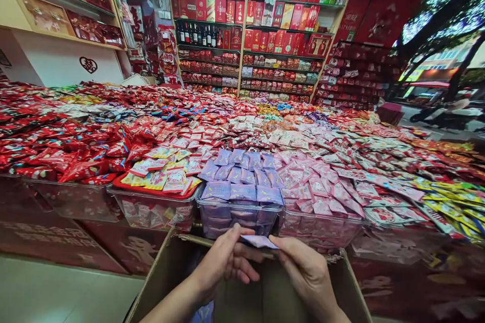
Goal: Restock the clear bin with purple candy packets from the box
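Observation:
A small flat lavender packet [259,241] is held level above an open cardboard box [182,257], pinched at its left end by my left hand [223,260]. My right hand [308,275] grips its right end. Both hands hang over the box's opening, just in front of a clear plastic bin [238,219] stacked with matching lavender packets. Something blue-lilac lies low in the box beneath my left forearm, partly hidden.
Clear bins of pink, red and yellow sweet packets [318,192] line a long, heaped display table. Red-and-gold boxes and bottles fill the shelves [246,30] behind it. A tiled floor lies to the left, and an open shopfront is at right.

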{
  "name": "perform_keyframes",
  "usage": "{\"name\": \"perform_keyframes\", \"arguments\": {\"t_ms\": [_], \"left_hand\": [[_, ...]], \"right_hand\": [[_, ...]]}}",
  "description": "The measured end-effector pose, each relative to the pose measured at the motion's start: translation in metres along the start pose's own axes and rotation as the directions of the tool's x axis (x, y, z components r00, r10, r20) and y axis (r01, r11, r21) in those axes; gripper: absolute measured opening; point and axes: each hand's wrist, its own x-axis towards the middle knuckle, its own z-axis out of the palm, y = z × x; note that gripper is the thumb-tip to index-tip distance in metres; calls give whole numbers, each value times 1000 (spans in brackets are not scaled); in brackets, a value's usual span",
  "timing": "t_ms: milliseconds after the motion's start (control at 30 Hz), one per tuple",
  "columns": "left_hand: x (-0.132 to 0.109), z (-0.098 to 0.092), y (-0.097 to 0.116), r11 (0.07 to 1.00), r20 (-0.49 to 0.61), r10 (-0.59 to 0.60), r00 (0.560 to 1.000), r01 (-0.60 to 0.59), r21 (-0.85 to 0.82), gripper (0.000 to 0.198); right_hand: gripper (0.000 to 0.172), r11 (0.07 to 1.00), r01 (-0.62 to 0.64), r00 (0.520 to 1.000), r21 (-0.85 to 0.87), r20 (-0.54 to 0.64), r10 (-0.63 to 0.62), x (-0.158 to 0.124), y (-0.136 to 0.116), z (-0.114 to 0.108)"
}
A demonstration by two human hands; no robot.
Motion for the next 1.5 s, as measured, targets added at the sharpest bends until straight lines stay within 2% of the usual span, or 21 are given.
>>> {"name": "perform_keyframes", "arguments": {"t_ms": [67,100,133,200,267,333,433,533,700,833,933,1067,1200,1300,1367,1433,1500], "left_hand": [[-2,1,3,999,15,54,998,-54,6,47],[-2,2,4,995,5,97,995,-97,30,45],[-3,3,5,989,-9,140,990,-139,56,44],[-3,5,4,975,-29,208,978,-205,92,44],[-4,7,2,967,-32,241,970,-237,99,40],[-5,9,0,960,-23,262,965,-258,108,36],[-6,8,-2,948,23,289,957,-290,133,40],[-7,6,-3,934,33,320,947,-321,158,51],[-8,3,-5,934,35,308,951,-310,180,42],[-10,2,-7,923,53,331,942,-335,189,42],[-12,0,-8,873,59,393,918,-392,288,39],[-16,-4,-10,769,75,481,873,-462,443,37],[-16,-7,-12,755,110,531,840,-528,388,32],[-13,-9,-13,791,99,529,843,-532,301,31],[-12,-9,-13,780,89,535,840,-532,329,28],[-11,-9,-14,711,125,561,818,-555,432,26],[-12,-9,-15,574,209,599,773,-596,562,24]], "right_hand": [[26,995,97,995,-35,33,-96,-4,0,-1],[27,997,81,996,-17,38,-81,-5,0,-1],[26,1000,24,999,16,26,-24,-6,-1,0],[26,975,-169,985,146,-10,173,-7,-1,4],[29,887,-335,937,317,18,348,-7,-2,8],[31,797,-410,905,443,89,416,-6,-2,11],[28,762,-425,899,487,133,417,-6,-3,13],[22,802,-423,905,421,165,391,-8,-4,12],[18,882,-380,923,279,185,339,-11,-5,9],[19,883,-379,924,277,173,342,-10,-6,8],[19,868,-398,917,297,171,362,-10,-5,10],[20,861,-381,924,337,105,367,-13,-5,14],[20,885,-348,937,309,73,343,-10,-16,6],[21,924,-330,942,194,12,334,13,-31,-15],[22,952,-300,952,63,-43,303,43,-39,-29],[22,969,-231,970,-92,-104,222,84,-40,-36],[21,956,-180,979,-232,-135,152,128,-34,-35]]}}
